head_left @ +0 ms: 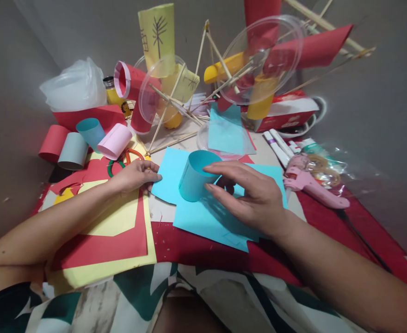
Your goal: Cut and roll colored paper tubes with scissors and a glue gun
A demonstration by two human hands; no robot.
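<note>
A blue paper tube [194,180] stands upright on light blue paper [210,222] in front of me. My right hand [250,196] is at its right side, the index finger over the rim and the thumb against or very near the wall, closed on the tube. My left hand [139,175] pinches the left edge of a smaller blue paper piece [167,171], which lies partly behind the tube. The left fingers below the paper are partly hidden. Green-handled and orange-handled scissors, it seems, show only as loops [111,168] beside the left hand.
Short paper tubes [72,151] stand at the left behind red and yellow sheets [113,217]. At the back are stick frames [203,51] with clear plastic discs [259,60] and coloured tubes. A pink glue gun [314,187] with a cord lies right, near white markers [276,147].
</note>
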